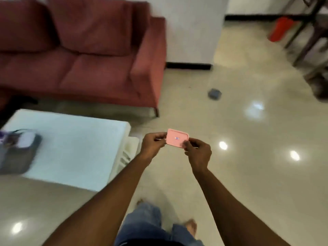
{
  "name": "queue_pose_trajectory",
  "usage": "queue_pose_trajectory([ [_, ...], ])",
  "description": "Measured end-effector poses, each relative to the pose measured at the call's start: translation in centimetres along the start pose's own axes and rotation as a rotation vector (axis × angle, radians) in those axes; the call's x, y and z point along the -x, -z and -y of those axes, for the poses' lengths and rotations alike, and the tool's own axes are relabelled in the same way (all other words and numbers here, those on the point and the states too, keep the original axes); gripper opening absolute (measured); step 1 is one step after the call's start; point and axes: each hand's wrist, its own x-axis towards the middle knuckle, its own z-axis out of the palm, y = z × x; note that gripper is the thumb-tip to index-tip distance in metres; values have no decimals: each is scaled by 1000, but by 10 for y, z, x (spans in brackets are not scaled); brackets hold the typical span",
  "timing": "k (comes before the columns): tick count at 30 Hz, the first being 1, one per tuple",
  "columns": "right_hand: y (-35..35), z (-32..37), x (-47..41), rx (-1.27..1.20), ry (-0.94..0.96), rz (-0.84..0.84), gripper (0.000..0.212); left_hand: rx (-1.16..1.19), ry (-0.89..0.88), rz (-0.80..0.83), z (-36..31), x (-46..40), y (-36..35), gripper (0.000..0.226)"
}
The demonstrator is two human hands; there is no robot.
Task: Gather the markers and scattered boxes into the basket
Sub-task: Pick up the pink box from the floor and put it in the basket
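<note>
A flat pink box [177,138] with a small label is held out in front of me over the floor. My left hand [153,145] pinches its left edge and my right hand [197,152] pinches its lower right corner. A grey basket [16,155] with a white and purple thing inside stands on the left end of the white low table [74,150]. A small grey box [214,94] lies on the tiled floor farther ahead, to the right of the sofa.
A red sofa [85,55] stands behind the table. A white wall corner [193,32] lies ahead. Dark chair or table legs [308,32] and a red container [282,29] are at the upper right. My legs and bare feet [190,224] are below.
</note>
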Motion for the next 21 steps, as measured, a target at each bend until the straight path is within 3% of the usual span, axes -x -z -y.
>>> queue_pose_trajectory([
  [8,-199,55,145,138,223,464,15,184,59,-543,57,122,236,30],
  [15,-358,26,306,144,243,693,14,306,89,-798,154,214,408,35],
  [21,-457,-12,412,158,189,725,12,372,169,-823,231,259,531,33],
])
